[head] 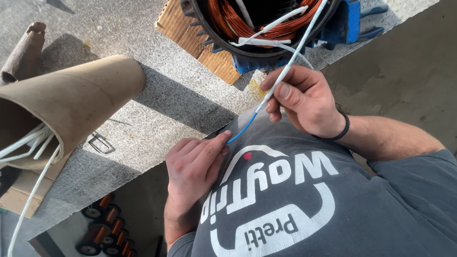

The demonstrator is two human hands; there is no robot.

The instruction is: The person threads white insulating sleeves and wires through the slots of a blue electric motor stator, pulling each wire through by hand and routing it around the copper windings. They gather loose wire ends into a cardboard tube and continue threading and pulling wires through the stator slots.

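Observation:
My right hand (303,98) pinches a thin white sleeve (292,60) that runs up to a motor stator (265,21) with copper windings at the top of the view. A blue wire (242,128) comes out of the sleeve's lower end. My left hand (194,165) grips the tip of that blue wire between thumb and fingers, close to my grey shirt. More white sleeved leads (263,41) hang from the stator's windings.
The stator rests on a blue stand (346,23) and cardboard (184,28) on a grey stone bench (152,111). A cardboard tube (70,103) holding white sleeves lies at the left. Several copper wire spools (108,229) stand on the floor below.

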